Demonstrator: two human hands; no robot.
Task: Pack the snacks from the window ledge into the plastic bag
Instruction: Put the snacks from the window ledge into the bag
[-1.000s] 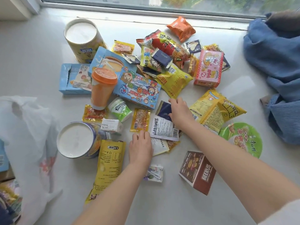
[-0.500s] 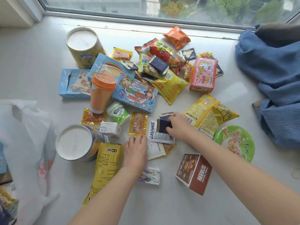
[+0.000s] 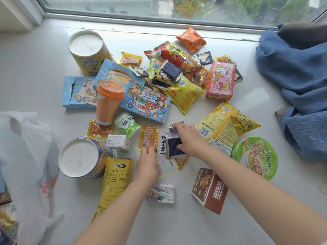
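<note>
The white plastic bag (image 3: 26,156) lies well to the left of both grips, limp and thin; open it by its rim. The left hand (image 3: 147,165) rests with straight fingers on the clear nut sachet (image 3: 148,137) just ahead of it and grasps nothing. To its right, the right hand (image 3: 190,140) has its fingers curled on a dark blue sachet (image 3: 174,145) lying on the white tea packet (image 3: 163,145). These sachets look light, flat and slippery: pinch them by the sealed edges. The remaining snacks lie on the window ledge (image 3: 230,112) beyond both grips.
</note>
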